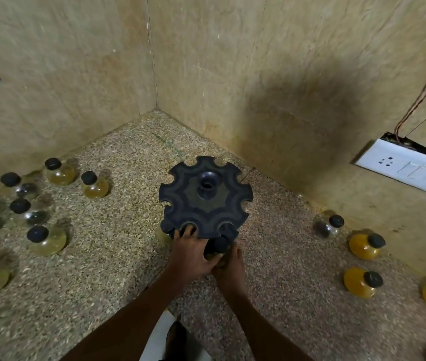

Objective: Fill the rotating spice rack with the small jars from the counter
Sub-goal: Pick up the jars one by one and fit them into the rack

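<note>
At rack (205,196) front — both hands on jar (219,244)

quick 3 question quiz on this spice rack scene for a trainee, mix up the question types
1. True or false: the spice rack stands in the corner of the counter.
2. Which hand touches the rack's top disc? A) left hand B) right hand
3. Fill in: the jar held at the rack's near edge has a ____ cap.

Key
1. True.
2. A: the left hand's fingers rest on the disc's near edge; the right hand grips the jar from below.
3. Black.
</note>
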